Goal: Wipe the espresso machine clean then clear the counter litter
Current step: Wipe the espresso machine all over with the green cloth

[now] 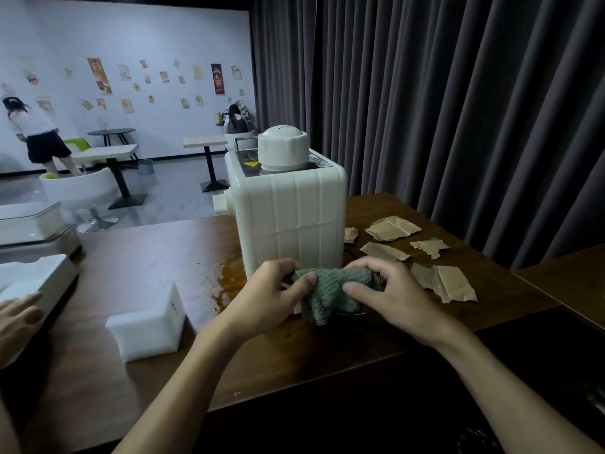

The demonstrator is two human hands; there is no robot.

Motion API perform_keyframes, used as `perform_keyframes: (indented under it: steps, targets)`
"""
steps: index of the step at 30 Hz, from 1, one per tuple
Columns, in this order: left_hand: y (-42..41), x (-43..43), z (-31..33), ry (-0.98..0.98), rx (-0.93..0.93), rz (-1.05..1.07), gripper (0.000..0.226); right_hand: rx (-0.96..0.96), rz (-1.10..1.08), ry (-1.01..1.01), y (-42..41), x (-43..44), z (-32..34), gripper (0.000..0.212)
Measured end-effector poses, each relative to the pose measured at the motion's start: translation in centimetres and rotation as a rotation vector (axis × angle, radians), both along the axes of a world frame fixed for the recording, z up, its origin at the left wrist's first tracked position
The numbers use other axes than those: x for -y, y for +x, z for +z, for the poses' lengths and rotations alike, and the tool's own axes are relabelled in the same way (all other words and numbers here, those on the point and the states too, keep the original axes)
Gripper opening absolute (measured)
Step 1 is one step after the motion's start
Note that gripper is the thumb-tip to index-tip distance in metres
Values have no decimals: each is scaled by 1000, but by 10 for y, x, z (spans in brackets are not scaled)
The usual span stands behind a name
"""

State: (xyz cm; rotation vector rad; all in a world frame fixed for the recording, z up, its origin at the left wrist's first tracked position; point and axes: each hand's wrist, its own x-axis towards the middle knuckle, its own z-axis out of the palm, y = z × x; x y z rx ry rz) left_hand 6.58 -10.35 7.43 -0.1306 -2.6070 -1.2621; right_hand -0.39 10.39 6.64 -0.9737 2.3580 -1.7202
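Head: cloth between left hand, right hand

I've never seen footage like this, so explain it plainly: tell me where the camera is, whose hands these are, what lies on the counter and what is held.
There is one picture, from a wide-angle camera on a person's head, looking forward and down. No robot: the bare arms are that person's own. The left hand and right hand both grip a grey-green cloth at the foot of the white espresso machine, which stands on a brown counter. Torn brown paper scraps lie to the machine's right; a wet patch and a white block lie to its left. Another person's hand shows at the left edge.
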Motion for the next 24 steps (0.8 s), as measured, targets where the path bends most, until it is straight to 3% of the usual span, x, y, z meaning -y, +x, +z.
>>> perform_keyframes:
  steps: [4,7,10,12,14,17,20,24]
  targets:
    - [3,-9,0,268,-49,34,8,321,-149,-580,9,26,-9,40]
    - [0,-16,-5,318,-94,189,13,404,-155,-700,14,42,-19,56]
    - [-4,-15,-10,326,-112,284,20,396,-23,-622,20,47,-27,48]
    - [-4,-8,-12,246,-97,291,21,320,-69,-539,19,49,-32,44]
    - [0,-2,-10,42,-134,285,18,229,-193,-470,14,51,-37,44]
    - [9,10,1,-243,-409,335,16,100,-349,-361,11,53,-40,44]
    - [12,25,15,-336,-608,443,50,-38,-493,-252,10,53,-45,41]
    - [4,51,35,-406,-497,406,96,-146,-632,-89,0,58,-59,31]
